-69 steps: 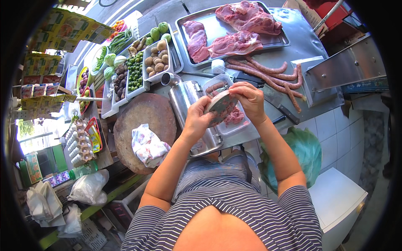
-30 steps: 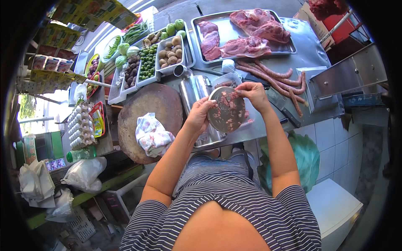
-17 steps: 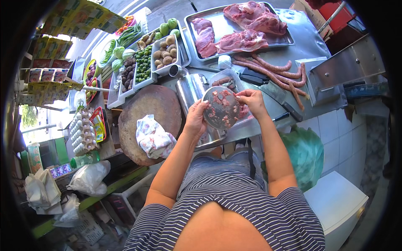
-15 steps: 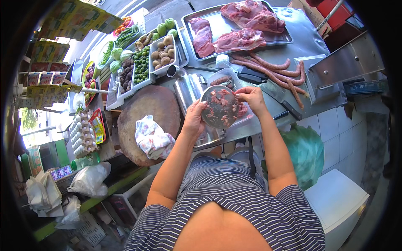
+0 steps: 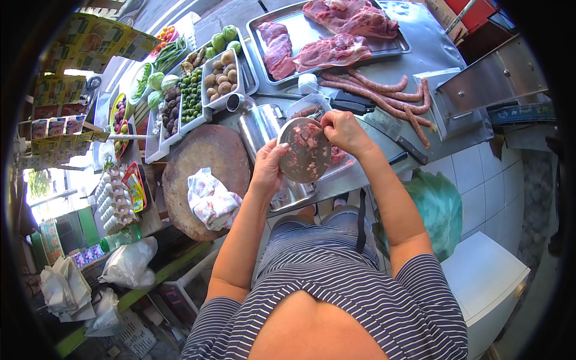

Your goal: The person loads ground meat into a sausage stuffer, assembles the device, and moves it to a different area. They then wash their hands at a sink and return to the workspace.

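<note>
My left hand [image 5: 267, 168] grips the left rim of a round metal disc [image 5: 306, 162], which is tilted up and dotted with bits of ground meat. At the disc's upper right edge, my right hand [image 5: 348, 132] is closed with curled fingers; what they pinch is hidden. Behind the disc lies a shiny metal cylinder [image 5: 255, 126] with a short spout. Some ground meat [image 5: 339, 156] shows in a clear plastic container, partly covered by the disc and my right hand.
Raw meat slabs [image 5: 333, 51] fill a metal tray beyond. Sausages [image 5: 384, 90] and a black-handled knife [image 5: 411, 149] lie to the right. A cloth [image 5: 211, 198] rests on a round chopping block [image 5: 186, 159] at left, near vegetable baskets and eggs [image 5: 114, 201].
My right fingers have curled in more at the disc's edge. Fewer meat bits show on the disc's right side. The whole view has shifted slightly.
</note>
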`<action>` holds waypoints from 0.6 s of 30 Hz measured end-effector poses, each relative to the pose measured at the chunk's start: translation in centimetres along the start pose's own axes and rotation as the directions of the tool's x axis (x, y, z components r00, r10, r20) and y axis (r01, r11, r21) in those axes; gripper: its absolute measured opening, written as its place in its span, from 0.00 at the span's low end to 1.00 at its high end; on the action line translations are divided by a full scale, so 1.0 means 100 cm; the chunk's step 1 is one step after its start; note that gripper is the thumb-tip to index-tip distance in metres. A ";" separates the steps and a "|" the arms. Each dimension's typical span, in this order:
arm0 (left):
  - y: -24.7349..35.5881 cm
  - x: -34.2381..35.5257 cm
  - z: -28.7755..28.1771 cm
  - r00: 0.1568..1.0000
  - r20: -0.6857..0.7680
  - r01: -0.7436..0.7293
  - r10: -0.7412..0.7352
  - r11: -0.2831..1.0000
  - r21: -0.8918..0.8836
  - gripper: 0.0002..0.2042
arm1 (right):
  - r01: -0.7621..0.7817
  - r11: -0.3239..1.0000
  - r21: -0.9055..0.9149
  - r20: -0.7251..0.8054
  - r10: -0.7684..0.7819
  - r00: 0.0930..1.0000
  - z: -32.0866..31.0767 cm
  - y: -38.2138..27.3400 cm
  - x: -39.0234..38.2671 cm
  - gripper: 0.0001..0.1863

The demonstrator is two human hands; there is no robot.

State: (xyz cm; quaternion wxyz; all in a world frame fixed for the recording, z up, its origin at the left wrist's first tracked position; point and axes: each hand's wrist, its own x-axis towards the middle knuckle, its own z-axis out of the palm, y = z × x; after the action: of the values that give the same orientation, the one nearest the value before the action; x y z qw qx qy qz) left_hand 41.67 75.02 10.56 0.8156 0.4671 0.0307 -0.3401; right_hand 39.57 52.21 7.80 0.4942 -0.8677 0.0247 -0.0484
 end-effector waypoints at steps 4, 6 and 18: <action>-0.003 -0.002 -0.003 1.000 -0.020 0.008 -0.008 1.000 -0.004 0.10 | -0.053 0.999 0.006 0.008 0.053 0.999 0.007 0.005 -0.002 0.08; -0.004 -0.004 -0.005 0.999 -0.041 0.012 -0.012 1.000 -0.015 0.09 | -0.016 1.000 -0.026 -0.016 0.016 1.000 0.011 0.008 -0.003 0.08; -0.008 -0.009 -0.013 0.998 -0.059 0.001 -0.002 1.000 -0.027 0.08 | -0.096 0.991 0.094 0.091 0.087 0.992 0.011 0.009 -0.001 0.09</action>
State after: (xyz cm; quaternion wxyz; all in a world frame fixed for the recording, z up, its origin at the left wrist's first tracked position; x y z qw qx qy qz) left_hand 40.83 76.24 9.63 0.8204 0.4658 0.0597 -0.3263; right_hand 39.64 52.72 6.48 0.5386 -0.8415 0.0406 0.0110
